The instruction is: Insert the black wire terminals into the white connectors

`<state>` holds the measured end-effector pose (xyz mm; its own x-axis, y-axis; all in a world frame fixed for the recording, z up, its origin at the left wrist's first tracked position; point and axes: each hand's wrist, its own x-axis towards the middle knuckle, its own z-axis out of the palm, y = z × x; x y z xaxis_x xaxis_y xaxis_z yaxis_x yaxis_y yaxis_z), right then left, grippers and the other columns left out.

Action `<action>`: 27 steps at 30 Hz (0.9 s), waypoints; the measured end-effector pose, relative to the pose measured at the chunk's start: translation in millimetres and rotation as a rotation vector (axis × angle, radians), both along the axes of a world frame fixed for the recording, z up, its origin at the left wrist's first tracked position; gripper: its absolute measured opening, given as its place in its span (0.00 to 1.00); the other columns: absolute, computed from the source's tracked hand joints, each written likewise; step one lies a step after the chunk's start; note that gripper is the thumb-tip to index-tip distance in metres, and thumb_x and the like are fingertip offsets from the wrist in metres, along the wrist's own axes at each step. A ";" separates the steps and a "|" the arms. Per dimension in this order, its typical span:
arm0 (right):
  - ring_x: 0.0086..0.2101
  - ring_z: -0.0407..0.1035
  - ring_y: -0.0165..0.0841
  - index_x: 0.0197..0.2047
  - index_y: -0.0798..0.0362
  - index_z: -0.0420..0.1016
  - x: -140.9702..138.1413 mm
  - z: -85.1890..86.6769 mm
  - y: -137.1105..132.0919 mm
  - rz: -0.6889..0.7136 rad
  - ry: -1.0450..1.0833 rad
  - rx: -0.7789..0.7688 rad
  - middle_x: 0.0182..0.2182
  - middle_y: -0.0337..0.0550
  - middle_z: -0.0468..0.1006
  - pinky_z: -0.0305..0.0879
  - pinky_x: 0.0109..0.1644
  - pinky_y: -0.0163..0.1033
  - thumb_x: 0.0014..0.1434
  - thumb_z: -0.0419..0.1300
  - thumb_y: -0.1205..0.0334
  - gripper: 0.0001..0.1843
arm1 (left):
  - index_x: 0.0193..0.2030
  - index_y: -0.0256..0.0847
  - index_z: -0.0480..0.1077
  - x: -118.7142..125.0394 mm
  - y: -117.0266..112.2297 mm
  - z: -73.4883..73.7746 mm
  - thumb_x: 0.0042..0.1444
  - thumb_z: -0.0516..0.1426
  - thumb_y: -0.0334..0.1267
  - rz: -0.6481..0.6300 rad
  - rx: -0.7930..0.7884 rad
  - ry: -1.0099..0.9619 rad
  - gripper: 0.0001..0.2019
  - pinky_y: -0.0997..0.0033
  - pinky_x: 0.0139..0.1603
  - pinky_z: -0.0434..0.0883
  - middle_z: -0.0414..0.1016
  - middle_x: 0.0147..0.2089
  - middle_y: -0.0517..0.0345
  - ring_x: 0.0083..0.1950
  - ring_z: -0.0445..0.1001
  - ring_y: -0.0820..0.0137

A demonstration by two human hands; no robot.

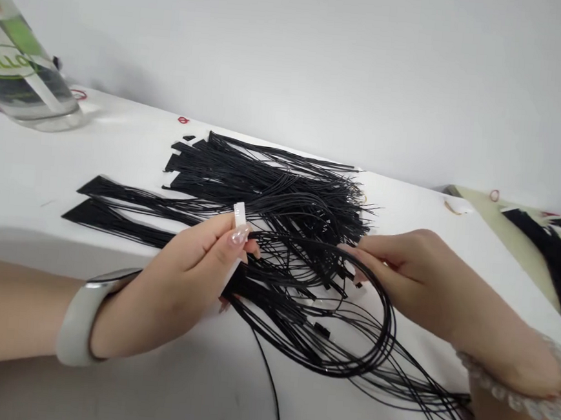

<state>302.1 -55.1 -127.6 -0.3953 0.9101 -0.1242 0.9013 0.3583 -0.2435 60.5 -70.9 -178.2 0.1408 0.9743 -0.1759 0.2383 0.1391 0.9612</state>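
Note:
My left hand (199,262) is closed around a bundle of black wires (370,366), gripping it near a white connector (240,213) that sticks up by the thumb. From there the wires curve in a wide loop under and around to the right. My right hand (402,265) pinches at the upper run of the loop, thumb against fingers; its fingertips are partly hidden. Behind both hands lies a large pile of black wire bundles (264,176) with dark flat ends at the left. One loose wire (268,371) hangs toward the front, with a bright tip.
A clear bottle (33,80) with liquid and green lettering stands at the back left. Red bands (183,120) lie along the table's (135,140) back edge, against a pale wall (321,64). More black wire bundles (549,250) rest on a yellowish surface (498,220) at the right.

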 end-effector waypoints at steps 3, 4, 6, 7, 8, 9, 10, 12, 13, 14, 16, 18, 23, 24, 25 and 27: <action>0.19 0.44 0.22 0.18 0.56 0.55 6.9 -1.4 2.6 0.036 -0.035 -0.155 0.15 0.36 0.54 0.44 0.19 0.30 0.59 0.45 0.47 0.25 | 0.30 0.42 0.63 0.2 0.6 1.7 0.57 0.44 0.51 0.027 0.086 0.116 0.16 0.81 0.17 0.62 0.66 0.29 0.60 0.23 0.63 0.78; 0.19 0.44 0.22 0.19 0.56 0.56 7.5 -2.1 2.8 0.044 -0.022 -0.186 0.16 0.36 0.53 0.44 0.18 0.30 0.59 0.46 0.46 0.25 | 0.30 0.42 0.63 0.7 0.9 2.7 0.57 0.44 0.50 0.037 0.102 0.148 0.16 0.80 0.18 0.63 0.67 0.29 0.60 0.24 0.64 0.77; 0.20 0.43 0.22 0.19 0.56 0.55 6.3 -3.1 2.7 0.047 0.018 -0.201 0.16 0.35 0.52 0.43 0.18 0.30 0.57 0.48 0.45 0.25 | 0.29 0.41 0.63 1.7 1.4 4.3 0.58 0.44 0.48 0.052 0.129 0.212 0.15 0.79 0.20 0.64 0.68 0.29 0.59 0.26 0.66 0.75; 0.20 0.43 0.22 0.19 0.56 0.54 5.0 -3.2 2.6 0.047 0.047 -0.206 0.17 0.35 0.51 0.43 0.18 0.30 0.57 0.49 0.45 0.24 | 0.28 0.41 0.63 2.1 1.7 4.8 0.58 0.44 0.47 0.055 0.138 0.238 0.15 0.79 0.21 0.64 0.68 0.29 0.59 0.27 0.66 0.74; 0.20 0.43 0.22 0.20 0.56 0.54 3.5 -2.9 2.7 0.045 0.084 -0.224 0.17 0.35 0.51 0.42 0.18 0.30 0.56 0.49 0.46 0.24 | 0.28 0.41 0.63 2.4 2.0 4.8 0.58 0.44 0.47 0.058 0.150 0.253 0.15 0.78 0.22 0.64 0.69 0.28 0.59 0.28 0.66 0.74; 0.20 0.43 0.22 0.20 0.56 0.55 2.0 -2.2 2.8 0.040 0.130 -0.250 0.17 0.35 0.51 0.42 0.19 0.30 0.56 0.50 0.47 0.23 | 0.27 0.41 0.63 2.4 2.4 4.5 0.58 0.44 0.47 0.054 0.156 0.257 0.15 0.78 0.22 0.64 0.69 0.28 0.59 0.28 0.67 0.73; 0.20 0.44 0.22 0.20 0.55 0.56 0.8 -1.1 3.0 0.030 0.188 -0.275 0.17 0.35 0.51 0.42 0.19 0.30 0.56 0.51 0.48 0.22 | 0.27 0.41 0.63 2.3 2.9 3.8 0.58 0.45 0.47 0.051 0.157 0.254 0.15 0.78 0.22 0.64 0.69 0.28 0.58 0.29 0.67 0.73; 0.20 0.47 0.22 0.21 0.55 0.59 -0.5 2.0 3.3 -0.021 0.319 -0.282 0.18 0.36 0.53 0.45 0.20 0.31 0.56 0.52 0.50 0.20 | 0.27 0.41 0.63 2.1 3.9 2.1 0.57 0.45 0.46 0.050 0.154 0.237 0.15 0.78 0.22 0.64 0.70 0.29 0.58 0.29 0.68 0.72; 0.21 0.49 0.23 0.21 0.55 0.59 -0.7 3.6 3.2 -0.055 0.387 -0.249 0.18 0.36 0.55 0.47 0.21 0.31 0.56 0.52 0.50 0.20 | 0.27 0.41 0.63 2.1 4.3 1.5 0.57 0.45 0.47 0.049 0.149 0.229 0.15 0.78 0.22 0.64 0.70 0.30 0.58 0.30 0.68 0.72; 0.22 0.51 0.23 0.21 0.55 0.60 -0.5 4.8 3.0 -0.089 0.451 -0.201 0.18 0.36 0.56 0.49 0.22 0.31 0.56 0.53 0.50 0.19 | 0.27 0.40 0.64 2.3 4.6 1.2 0.57 0.45 0.47 0.050 0.143 0.221 0.16 0.78 0.21 0.64 0.70 0.30 0.57 0.30 0.68 0.72; 0.22 0.54 0.24 0.21 0.55 0.61 -0.1 5.6 2.8 -0.157 0.553 -0.090 0.19 0.37 0.59 0.52 0.24 0.32 0.56 0.53 0.51 0.19 | 0.27 0.40 0.64 3.3 4.8 1.8 0.57 0.45 0.49 0.054 0.137 0.209 0.17 0.78 0.21 0.64 0.70 0.30 0.57 0.30 0.68 0.72; 0.21 0.53 0.23 0.21 0.55 0.61 -0.7 3.2 3.6 -0.204 0.565 0.023 0.17 0.36 0.59 0.51 0.23 0.32 0.56 0.53 0.51 0.19 | 0.27 0.40 0.64 4.6 4.9 3.4 0.57 0.45 0.49 0.058 0.134 0.215 0.17 0.79 0.21 0.63 0.70 0.29 0.57 0.29 0.67 0.72; 0.19 0.50 0.22 0.21 0.55 0.61 -6.9 -10.3 11.3 -0.136 0.255 0.297 0.15 0.34 0.58 0.48 0.22 0.31 0.57 0.53 0.55 0.17 | 0.27 0.40 0.64 6.0 6.2 5.7 0.57 0.45 0.46 0.075 0.144 0.240 0.15 0.80 0.21 0.63 0.69 0.28 0.58 0.27 0.66 0.74; 0.20 0.50 0.22 0.20 0.56 0.60 -7.5 -12.1 12.6 -0.101 0.194 0.334 0.16 0.34 0.59 0.49 0.23 0.31 0.57 0.53 0.56 0.17 | 0.27 0.40 0.64 5.9 6.5 5.6 0.57 0.45 0.46 0.077 0.144 0.243 0.15 0.80 0.21 0.63 0.69 0.28 0.58 0.27 0.66 0.74; 0.20 0.51 0.22 0.20 0.56 0.60 -7.3 -13.1 13.3 -0.073 0.141 0.360 0.16 0.35 0.60 0.49 0.24 0.32 0.57 0.53 0.56 0.18 | 0.27 0.39 0.65 5.8 6.7 5.4 0.57 0.45 0.46 0.078 0.144 0.246 0.16 0.80 0.21 0.63 0.69 0.28 0.58 0.27 0.66 0.74; 0.20 0.50 0.22 0.19 0.56 0.59 -4.7 -12.2 12.9 -0.033 0.074 0.379 0.16 0.35 0.59 0.48 0.23 0.32 0.55 0.55 0.54 0.19 | 0.27 0.39 0.65 5.7 6.8 5.1 0.57 0.45 0.46 0.079 0.145 0.248 0.16 0.80 0.21 0.63 0.69 0.28 0.57 0.27 0.66 0.74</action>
<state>297.3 -42.2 -139.8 -0.3603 0.8984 0.2511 0.8989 0.4063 -0.1638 66.2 -64.1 -173.1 0.0339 0.9980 -0.0533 0.4625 0.0316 0.8861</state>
